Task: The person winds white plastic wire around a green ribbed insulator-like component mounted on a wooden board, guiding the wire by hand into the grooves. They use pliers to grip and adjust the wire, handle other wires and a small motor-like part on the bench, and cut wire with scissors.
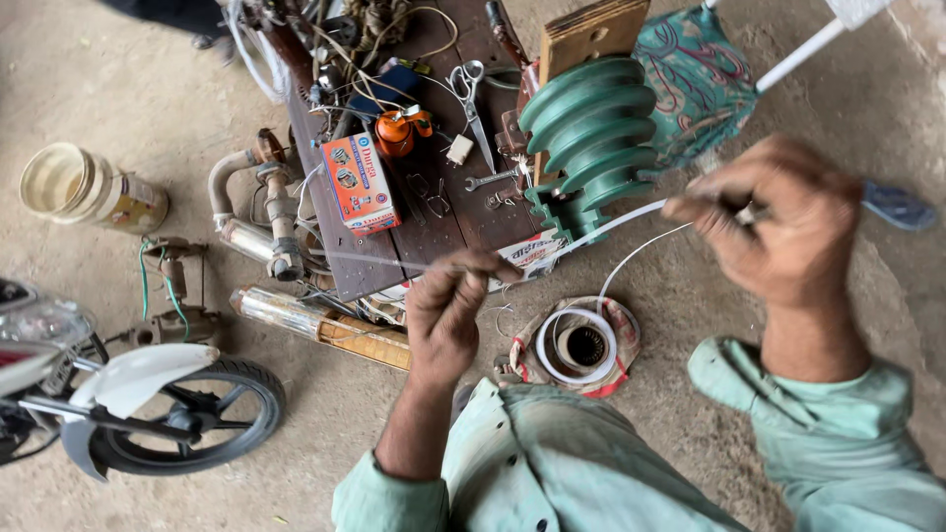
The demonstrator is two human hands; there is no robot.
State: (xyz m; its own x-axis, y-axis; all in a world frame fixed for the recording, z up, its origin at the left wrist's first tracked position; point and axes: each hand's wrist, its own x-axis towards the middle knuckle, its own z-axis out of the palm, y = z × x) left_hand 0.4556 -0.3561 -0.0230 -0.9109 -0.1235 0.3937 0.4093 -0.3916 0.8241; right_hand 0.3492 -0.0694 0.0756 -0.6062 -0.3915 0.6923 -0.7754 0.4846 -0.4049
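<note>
I pinch a white strip point(611, 225) taut between both hands, just below the green pulley point(589, 128). My left hand point(448, 310) and right hand point(778, 222) each grip it tightly. Its roll point(576, 345) lies on the floor beneath the pulley, beside the tabletop point(434, 236).

Head camera — single view, looking steeply down from the wearer's head, facing forward over both forearms; sitting close above the cluttered worktop point(434, 241) and concrete floor point(148, 99) — sharing nothing with another view.
</note>
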